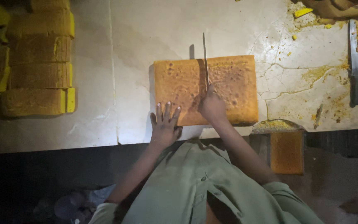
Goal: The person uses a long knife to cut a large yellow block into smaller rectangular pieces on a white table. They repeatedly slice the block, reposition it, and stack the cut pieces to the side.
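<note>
A flat rectangular slab of golden-brown sponge cake lies on the pale stone counter. My right hand grips a long thin knife whose blade stands across the middle of the slab, pointing away from me. My left hand rests flat with fingers spread on the slab's near left corner, holding it down.
Several cut yellow cake blocks are stacked at the far left. A second knife lies at the right among crumbs and scraps. A smaller cake piece sits below the counter edge on the right.
</note>
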`<state>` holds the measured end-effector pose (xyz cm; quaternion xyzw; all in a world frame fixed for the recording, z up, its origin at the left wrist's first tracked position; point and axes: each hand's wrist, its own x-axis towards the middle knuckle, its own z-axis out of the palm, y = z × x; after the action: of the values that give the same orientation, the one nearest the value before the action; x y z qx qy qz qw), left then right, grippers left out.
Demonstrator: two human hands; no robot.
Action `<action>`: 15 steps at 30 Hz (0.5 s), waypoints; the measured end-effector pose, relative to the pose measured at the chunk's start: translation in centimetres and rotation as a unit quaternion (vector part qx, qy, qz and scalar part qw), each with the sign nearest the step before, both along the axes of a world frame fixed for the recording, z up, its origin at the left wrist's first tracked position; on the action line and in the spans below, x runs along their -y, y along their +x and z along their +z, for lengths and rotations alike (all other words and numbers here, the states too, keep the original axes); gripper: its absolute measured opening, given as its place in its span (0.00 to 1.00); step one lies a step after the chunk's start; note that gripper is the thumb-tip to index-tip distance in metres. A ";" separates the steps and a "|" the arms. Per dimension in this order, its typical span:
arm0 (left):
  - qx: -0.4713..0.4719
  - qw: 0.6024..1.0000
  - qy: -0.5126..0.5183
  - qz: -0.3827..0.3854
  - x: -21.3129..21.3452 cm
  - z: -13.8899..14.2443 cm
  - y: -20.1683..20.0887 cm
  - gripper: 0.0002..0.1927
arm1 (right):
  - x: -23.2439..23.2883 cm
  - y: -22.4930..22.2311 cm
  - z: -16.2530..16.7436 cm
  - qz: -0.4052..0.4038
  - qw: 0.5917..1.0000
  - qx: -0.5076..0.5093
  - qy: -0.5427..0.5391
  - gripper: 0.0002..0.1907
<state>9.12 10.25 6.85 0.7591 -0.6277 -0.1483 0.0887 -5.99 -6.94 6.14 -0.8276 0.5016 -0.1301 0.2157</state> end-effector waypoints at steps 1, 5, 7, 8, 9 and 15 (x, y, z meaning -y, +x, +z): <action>0.000 0.999 0.047 0.001 0.1 0.4 0.0 0.50 | 0.0 0.0 0.1 -0.001 1.000 -0.007 0.016 0.38; 0.002 0.992 0.118 -0.046 1.5 1.1 0.0 0.53 | 0.3 0.7 -0.2 -0.023 0.997 -0.032 0.064 0.35; 0.003 0.994 0.064 -0.092 2.5 0.5 -0.1 0.51 | 0.7 1.2 -0.5 -0.034 0.996 -0.032 0.079 0.32; 0.001 0.993 0.023 -0.115 3.0 -0.1 -0.3 0.50 | 0.8 1.4 -0.7 -0.037 0.995 -0.028 0.088 0.30; -0.004 0.991 -0.017 -0.136 3.3 -0.8 -0.5 0.49 | 0.9 1.6 -0.8 -0.039 0.994 -0.026 0.098 0.28; 0.070 0.981 -0.113 -0.143 4.2 -4.3 -1.1 0.46 | -0.9 1.2 -1.0 -0.059 0.982 -0.056 0.172 0.24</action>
<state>7.98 6.01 2.52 0.6549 -0.7473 -0.0339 0.1073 -4.78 -6.09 5.14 -0.7527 0.5760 -0.0075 0.3186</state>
